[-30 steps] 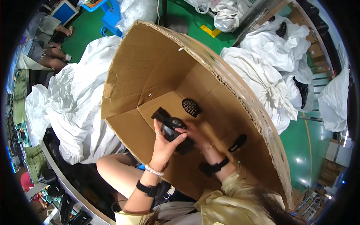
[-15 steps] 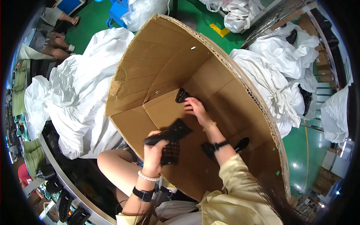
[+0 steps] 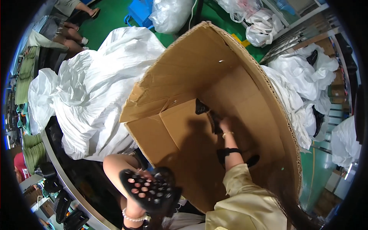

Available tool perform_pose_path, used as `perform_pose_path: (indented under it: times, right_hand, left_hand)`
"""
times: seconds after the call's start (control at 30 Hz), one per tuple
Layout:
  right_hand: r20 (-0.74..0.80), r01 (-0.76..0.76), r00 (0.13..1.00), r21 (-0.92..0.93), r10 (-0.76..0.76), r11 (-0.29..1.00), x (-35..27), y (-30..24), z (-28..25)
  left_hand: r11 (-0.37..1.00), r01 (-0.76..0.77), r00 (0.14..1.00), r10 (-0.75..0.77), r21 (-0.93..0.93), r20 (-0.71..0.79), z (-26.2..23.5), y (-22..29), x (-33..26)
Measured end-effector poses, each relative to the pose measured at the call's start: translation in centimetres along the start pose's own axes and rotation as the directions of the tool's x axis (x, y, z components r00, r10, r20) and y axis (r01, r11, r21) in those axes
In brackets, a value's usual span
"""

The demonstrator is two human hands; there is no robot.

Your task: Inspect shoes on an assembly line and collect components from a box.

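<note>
In the lower left, my left hand [image 3: 135,207] is closed on black perforated shoe uppers [image 3: 147,188], raised outside the carton's near left edge. Skin shows through the round holes, and the uppers hide most of the fingers. My right hand [image 3: 226,125] reaches deep into a big brown cardboard carton [image 3: 149,134], its fingers closed at the edge of a dark shoe upper [image 3: 214,122]. Just beyond lies another black piece [image 3: 200,107] with small holes, against the carton's inner corner. More black pieces [image 3: 253,160] lie on the bottom, partly behind my right forearm.
A large white sack [image 3: 111,73] stands left of the carton; further white sacks [image 3: 287,88] are at its right. A metal-edged bench [image 3: 65,172] with black shoe parts [image 3: 63,203] runs along my left. Other people's legs [image 3: 71,36] show at the upper left.
My left hand has drawn the black uppers back toward me, out over the carton's edge. My right hand has moved deeper into the carton, onto a dark upper. The view has shifted slightly.
</note>
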State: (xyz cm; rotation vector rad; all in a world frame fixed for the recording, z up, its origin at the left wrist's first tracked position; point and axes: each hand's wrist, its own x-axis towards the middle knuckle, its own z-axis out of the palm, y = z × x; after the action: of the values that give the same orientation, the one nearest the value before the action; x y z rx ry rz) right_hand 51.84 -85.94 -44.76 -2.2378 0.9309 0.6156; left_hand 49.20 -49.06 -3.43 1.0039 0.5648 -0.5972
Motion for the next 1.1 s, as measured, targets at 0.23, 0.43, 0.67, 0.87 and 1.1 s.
perform_pose_path:
  times: [0.23, 0.43, 0.67, 0.87, 1.1]
  right_hand:
    - [-0.236, -0.084, 0.926, 0.629, 0.293, 0.773, 9.7, 1.7, 2.3]
    - [0.189, -0.32, 0.923, 0.859, 0.334, 0.4, 9.0, -2.6, -0.9]
    - [0.334, -0.401, 0.916, 0.738, 0.222, 0.543, 10.1, -7.5, -2.2]
    - [0.283, -0.337, 0.933, 0.903, 0.221, 0.268, 9.9, -6.1, -0.4]
    - [0.288, 0.271, 0.893, 0.27, -0.346, 0.924, -7.3, -8.1, -1.7]
  left_hand:
    - [0.965, -0.175, 0.96, 0.124, -0.193, -0.249, -2.4, 0.1, -2.8]
    - [0.936, -0.327, 0.907, 0.274, -0.127, -0.32, -6.9, 0.5, -7.1]
    - [0.954, -0.271, 0.853, 0.179, -0.124, -0.491, -12.8, -4.4, -9.5]
    - [0.92, -0.314, 0.879, 0.189, -0.234, -0.437, -8.9, -0.8, -9.5]
    - [0.984, -0.17, 0.893, 0.133, -0.048, -0.429, -9.3, 0.3, -13.0]
